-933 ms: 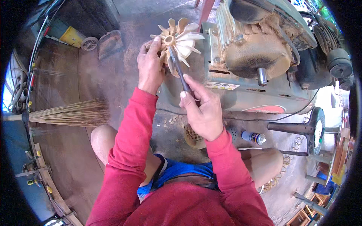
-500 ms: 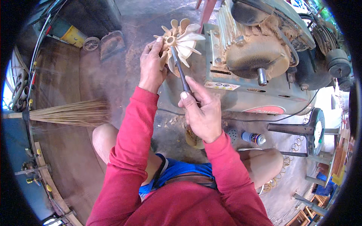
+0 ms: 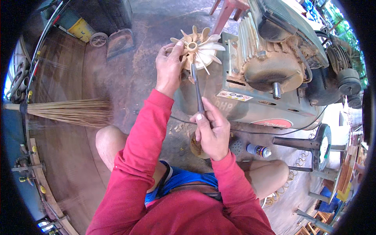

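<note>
My left hand [image 3: 169, 68] grips a cooling fan wheel [image 3: 203, 51] by its left blades, thumb near the hub. Brown dust coats the left part of the wheel; several blades on the right look pale and cleaner. My right hand [image 3: 213, 133] is closed around a slim dark tool [image 3: 199, 92] with a narrow grey metal end. That end reaches the lower blades just under the hub; its exact kind I cannot make out. To the right is a dusty electric motor [image 3: 270, 72] with a bare shaft [image 3: 277, 90] pointing toward me.
The motor sits on a grey compressor tank [image 3: 244, 107]. A cable [image 3: 254, 133] crosses the floor below it. Near my right knee lie a spray can [image 3: 258, 150] and a perforated round cover [image 3: 237, 147]. A straw broom [image 3: 70, 111] is at left, a red stool [image 3: 229, 11] behind.
The whole view has shifted slightly. The tool's end has moved from beside the hub to the lower blades, and my right hand has drawn back a little. Both hands keep their grip.
</note>
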### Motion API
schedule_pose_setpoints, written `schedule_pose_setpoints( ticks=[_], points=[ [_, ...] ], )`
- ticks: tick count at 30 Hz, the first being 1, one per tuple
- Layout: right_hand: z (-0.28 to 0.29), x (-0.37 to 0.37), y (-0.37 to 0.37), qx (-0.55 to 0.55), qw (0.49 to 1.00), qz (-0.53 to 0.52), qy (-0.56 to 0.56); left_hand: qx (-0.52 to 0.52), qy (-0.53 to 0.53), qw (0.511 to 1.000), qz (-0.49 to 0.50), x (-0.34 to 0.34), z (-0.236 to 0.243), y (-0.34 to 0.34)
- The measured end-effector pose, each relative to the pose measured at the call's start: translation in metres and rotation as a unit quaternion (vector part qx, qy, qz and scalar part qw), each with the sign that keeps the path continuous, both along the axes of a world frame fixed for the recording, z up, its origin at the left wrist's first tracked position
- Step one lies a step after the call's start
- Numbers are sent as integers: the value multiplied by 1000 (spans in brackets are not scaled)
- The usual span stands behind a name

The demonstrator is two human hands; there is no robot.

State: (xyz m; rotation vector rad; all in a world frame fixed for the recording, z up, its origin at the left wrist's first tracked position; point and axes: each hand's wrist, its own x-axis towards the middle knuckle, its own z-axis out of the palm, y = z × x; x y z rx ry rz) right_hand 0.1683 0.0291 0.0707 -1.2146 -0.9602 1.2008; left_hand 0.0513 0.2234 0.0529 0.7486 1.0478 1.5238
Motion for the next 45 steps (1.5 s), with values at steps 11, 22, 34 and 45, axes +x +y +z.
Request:
schedule_pose_setpoints(
  ticks=[11,22,34,45],
  points=[
    [1,-19,35,-20,994,-36,97,40,182,978,95,6,-1,-5],
    [-23,22,-4,68,963,-83,-246,106,267,947,145,18,-11,-12],
    [7,25,-30,113,915,-18,-386,-24,-113,987,-116,-17,23,-10],
    [14,27,-51,-4,999,-25,-46,196,106,968,110,-38,41,-36]
  ],
)
